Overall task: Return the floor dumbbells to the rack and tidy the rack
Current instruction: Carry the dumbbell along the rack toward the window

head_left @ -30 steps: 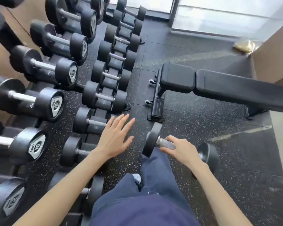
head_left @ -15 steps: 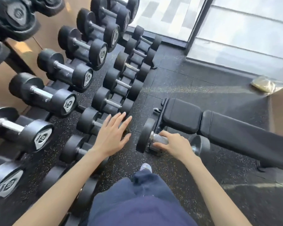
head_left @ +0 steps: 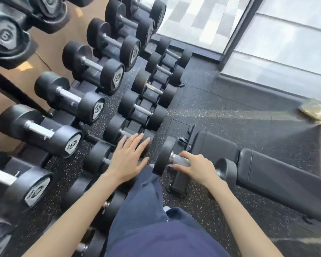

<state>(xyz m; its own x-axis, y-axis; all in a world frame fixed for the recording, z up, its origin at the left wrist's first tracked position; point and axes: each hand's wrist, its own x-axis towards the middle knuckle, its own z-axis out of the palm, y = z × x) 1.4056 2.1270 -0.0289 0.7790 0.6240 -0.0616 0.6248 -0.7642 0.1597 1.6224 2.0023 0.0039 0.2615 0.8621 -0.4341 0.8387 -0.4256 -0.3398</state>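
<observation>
My right hand [head_left: 197,168] grips the knurled steel handle of a black round-headed dumbbell [head_left: 164,156], held above the floor in front of the bench's foot. My left hand [head_left: 127,158] hovers flat with fingers spread over the lowest row of small dumbbells [head_left: 141,110] on the rack. Larger dumbbells with grey number plates [head_left: 69,101] fill the middle tier at the left, and more heads [head_left: 6,36] show on the top tier. Whether the left hand touches the dumbbell under it is unclear.
A black padded weight bench [head_left: 278,177] lies across the floor at the right, its foot bracket [head_left: 178,184] close under the held dumbbell. Speckled rubber flooring [head_left: 220,115] runs to a glass wall at the back. A yellowish cloth [head_left: 315,110] lies far right. My blue-trousered leg [head_left: 146,206] is between my arms.
The view has shifted forward along the rack. My right hand has carried the dumbbell forward to the bench's foot. My left hand stays spread over the lower row.
</observation>
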